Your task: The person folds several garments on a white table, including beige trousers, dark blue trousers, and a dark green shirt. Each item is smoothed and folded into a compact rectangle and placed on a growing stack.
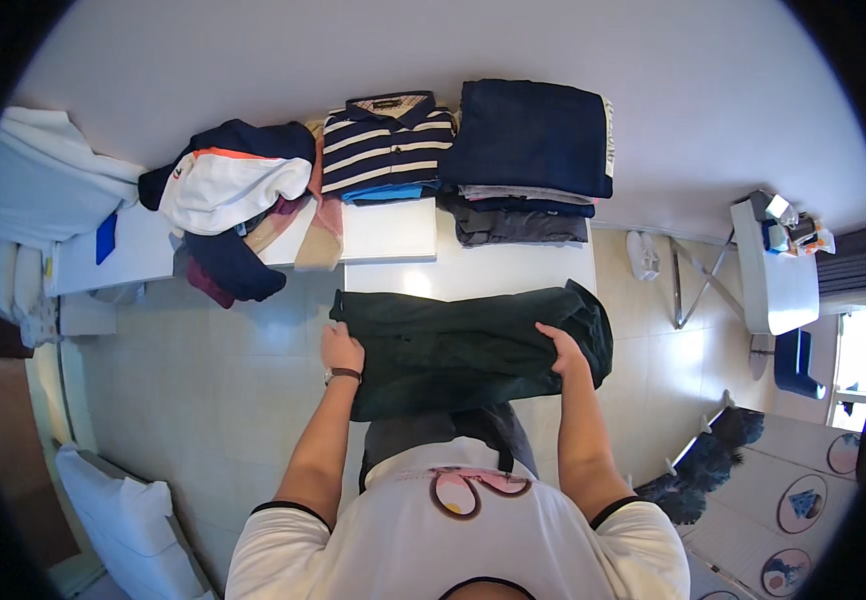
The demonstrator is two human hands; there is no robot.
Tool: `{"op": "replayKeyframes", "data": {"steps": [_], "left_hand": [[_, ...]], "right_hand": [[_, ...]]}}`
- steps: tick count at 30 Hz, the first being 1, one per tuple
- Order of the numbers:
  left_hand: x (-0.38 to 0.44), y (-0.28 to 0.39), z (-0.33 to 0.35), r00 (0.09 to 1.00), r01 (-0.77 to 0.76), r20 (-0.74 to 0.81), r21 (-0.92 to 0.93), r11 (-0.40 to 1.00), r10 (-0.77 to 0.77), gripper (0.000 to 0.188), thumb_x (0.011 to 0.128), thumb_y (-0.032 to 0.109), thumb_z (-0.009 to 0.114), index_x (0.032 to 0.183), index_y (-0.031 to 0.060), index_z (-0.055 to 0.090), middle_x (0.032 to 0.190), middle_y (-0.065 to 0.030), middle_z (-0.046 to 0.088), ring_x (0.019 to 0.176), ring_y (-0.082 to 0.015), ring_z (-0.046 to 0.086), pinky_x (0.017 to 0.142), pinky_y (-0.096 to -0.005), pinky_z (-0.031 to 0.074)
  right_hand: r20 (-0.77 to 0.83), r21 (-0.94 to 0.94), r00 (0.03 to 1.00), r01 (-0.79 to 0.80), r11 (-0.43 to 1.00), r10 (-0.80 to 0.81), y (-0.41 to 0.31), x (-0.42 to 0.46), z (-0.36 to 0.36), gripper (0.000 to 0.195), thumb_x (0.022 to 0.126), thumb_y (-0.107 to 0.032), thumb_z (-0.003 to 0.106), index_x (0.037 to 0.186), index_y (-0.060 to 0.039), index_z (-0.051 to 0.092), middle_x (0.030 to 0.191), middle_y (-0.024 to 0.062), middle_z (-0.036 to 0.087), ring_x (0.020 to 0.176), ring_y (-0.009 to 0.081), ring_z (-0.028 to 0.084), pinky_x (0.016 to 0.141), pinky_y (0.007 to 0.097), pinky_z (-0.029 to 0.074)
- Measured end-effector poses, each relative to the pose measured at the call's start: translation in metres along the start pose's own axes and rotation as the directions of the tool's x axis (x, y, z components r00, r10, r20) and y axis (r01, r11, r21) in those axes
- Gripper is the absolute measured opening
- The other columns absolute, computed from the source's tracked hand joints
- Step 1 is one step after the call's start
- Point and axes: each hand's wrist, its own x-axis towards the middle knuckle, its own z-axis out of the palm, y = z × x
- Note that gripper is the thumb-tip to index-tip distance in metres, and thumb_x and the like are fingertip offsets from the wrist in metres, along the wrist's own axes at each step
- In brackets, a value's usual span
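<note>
A dark green cloth garment (448,345) is stretched out in front of my body, over the near edge of the white table (470,270). My left hand (343,349) grips its left edge, fingers curled around the fabric. At the other end, my right hand (562,349) holds the garment with the thumb on top; its fingers are hidden beneath the cloth. The right end hangs in loose folds past my right hand. Whether the middle rests on the table, I cannot tell.
Beyond the garment stand a folded navy garment (527,139) on a stack of clothes and a striped polo shirt (388,146) on another pile. Farther left lies a loose heap with a white-and-navy garment (242,184). White shoes (643,255) sit on the floor, right of the table.
</note>
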Motion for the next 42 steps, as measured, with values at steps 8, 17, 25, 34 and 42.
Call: {"op": "replayKeyframes", "data": {"steps": [8, 17, 25, 34, 42], "left_hand": [[0.048, -0.018, 0.027, 0.801, 0.598, 0.343, -0.476, 0.645, -0.49, 0.062, 0.064, 0.052, 0.064, 0.078, -0.0072, 0.058, 0.075, -0.0248, 0.059, 0.074, -0.0379, 0.057, 0.067, -0.0412, 0.043], [0.049, -0.034, 0.034, 0.637, 0.332, -0.08, -0.869, 0.367, -0.766, 0.021, 0.071, 0.009, 0.052, 0.087, -0.0046, 0.057, 0.086, -0.0223, 0.059, 0.079, -0.0339, 0.057, 0.067, -0.0393, 0.045], [0.007, -0.043, 0.029, 0.436, 0.54, 0.41, -0.831, -0.131, -0.801, 0.036, 0.078, 0.003, 0.043, 0.113, -0.0053, 0.039, 0.106, -0.0233, 0.05, 0.087, -0.0329, 0.055, 0.065, -0.0397, 0.048], [-0.049, 0.015, -0.01, 0.943, -0.172, -0.332, -0.397, 0.902, 0.033, 0.042, 0.065, 0.003, 0.057, 0.105, 0.0019, 0.045, 0.097, -0.0169, 0.049, 0.093, -0.0345, 0.044, 0.084, -0.0423, 0.034], [-0.042, 0.067, -0.001, 0.887, -0.389, 0.134, -0.302, 0.87, 0.443, 0.035, 0.079, 0.021, 0.053, 0.11, 0.0065, 0.048, 0.098, -0.014, 0.05, 0.093, -0.0295, 0.048, 0.08, -0.0403, 0.038]], "right_hand": [[0.159, 0.221, 0.957, 0.204, 0.954, -0.242, 0.013, 0.003, -0.007, 0.03, 0.075, -0.012, 0.058, 0.102, 0.0002, 0.052, 0.1, 0.0142, 0.057, 0.091, 0.0289, 0.055, 0.084, 0.0404, 0.044], [0.149, 0.39, 0.958, 0.169, 0.905, -0.243, 0.016, 0.016, -0.008, 0.029, 0.075, -0.012, 0.056, 0.101, -0.0006, 0.053, 0.1, 0.0144, 0.058, 0.089, 0.0295, 0.056, 0.083, 0.0414, 0.045], [-0.116, 0.234, 0.976, 0.208, 0.95, -0.185, 0.027, 0.029, -0.025, 0.031, 0.076, -0.014, 0.059, 0.104, -0.0022, 0.052, 0.102, 0.0139, 0.057, 0.087, 0.0288, 0.057, 0.078, 0.0398, 0.048], [-0.005, -0.105, 0.972, 0.233, 0.967, -0.235, 0.032, -0.013, -0.012, 0.025, 0.073, -0.01, 0.06, 0.095, -0.0011, 0.053, 0.093, 0.012, 0.059, 0.08, 0.0268, 0.06, 0.065, 0.0377, 0.053], [0.159, 0.159, 0.972, 0.147, 0.976, -0.172, 0.036, -0.021, -0.028, 0.034, 0.065, -0.004, 0.053, 0.099, 0.0014, 0.052, 0.097, 0.014, 0.058, 0.085, 0.0296, 0.057, 0.082, 0.0426, 0.046]]}}
